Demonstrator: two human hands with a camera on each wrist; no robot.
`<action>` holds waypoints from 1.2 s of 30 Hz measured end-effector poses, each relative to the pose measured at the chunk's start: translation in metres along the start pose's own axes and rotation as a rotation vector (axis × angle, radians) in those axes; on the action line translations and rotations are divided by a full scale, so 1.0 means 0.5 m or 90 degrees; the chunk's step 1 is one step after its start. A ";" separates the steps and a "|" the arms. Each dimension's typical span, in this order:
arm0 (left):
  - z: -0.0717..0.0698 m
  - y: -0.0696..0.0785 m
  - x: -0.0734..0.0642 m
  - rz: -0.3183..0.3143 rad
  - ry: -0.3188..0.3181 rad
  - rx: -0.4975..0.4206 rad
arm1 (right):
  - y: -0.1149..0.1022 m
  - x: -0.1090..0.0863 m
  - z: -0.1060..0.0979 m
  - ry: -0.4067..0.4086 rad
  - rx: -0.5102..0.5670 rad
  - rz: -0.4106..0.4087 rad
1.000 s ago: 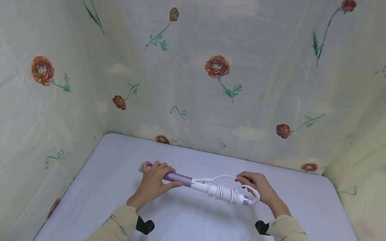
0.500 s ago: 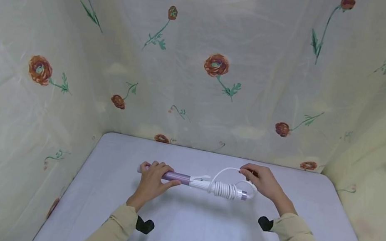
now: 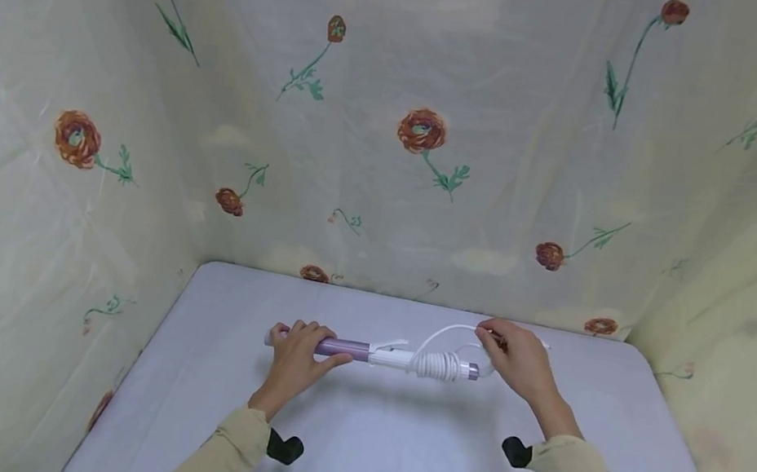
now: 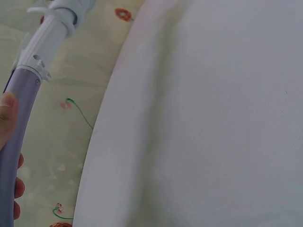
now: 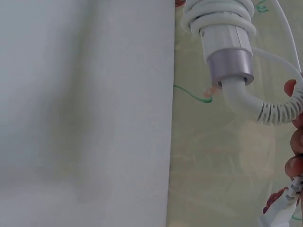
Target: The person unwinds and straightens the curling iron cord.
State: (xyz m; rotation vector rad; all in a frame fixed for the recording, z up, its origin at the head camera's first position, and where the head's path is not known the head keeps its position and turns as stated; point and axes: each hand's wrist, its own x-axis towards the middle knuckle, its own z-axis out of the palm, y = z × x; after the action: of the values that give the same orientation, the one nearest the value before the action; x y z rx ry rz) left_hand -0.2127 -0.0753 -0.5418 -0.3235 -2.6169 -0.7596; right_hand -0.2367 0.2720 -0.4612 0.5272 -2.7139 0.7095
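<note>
Now we have the wand up over the table, level and running side to side along the far edge, its shadow on the surface below. Our left hand is wrapped round the lilac length, thumb on one side, fingers on the other, on the far left corner's side. And look at the white half: the cord sits in tight turns around it, a slim lever slanting up just left of them. Over toward the far right corner, our right hand pinches the cord just past the wand's end, and one loop arches up from the turns to those fingers. From the right wrist we spot the plug poking out below the fingertips, and a ribbed guard curving from a lilac ring to the hand. Flowered cloth rises behind the far edge.
</note>
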 end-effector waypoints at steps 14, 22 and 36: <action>-0.005 0.010 0.004 -0.008 0.005 0.000 | -0.050 -0.047 0.013 0.139 0.012 0.039; 0.000 0.008 -0.004 -0.015 0.002 0.009 | -0.070 -0.099 0.029 0.081 0.077 0.043; -0.006 0.007 0.015 -0.005 0.015 0.013 | -0.070 -0.150 0.059 -0.072 0.282 0.055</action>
State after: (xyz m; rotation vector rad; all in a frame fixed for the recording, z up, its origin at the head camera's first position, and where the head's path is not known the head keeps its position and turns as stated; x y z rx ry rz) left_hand -0.2175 -0.0733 -0.5345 -0.2970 -2.6037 -0.7343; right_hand -0.1603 0.2489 -0.4984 0.5618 -2.6950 1.3558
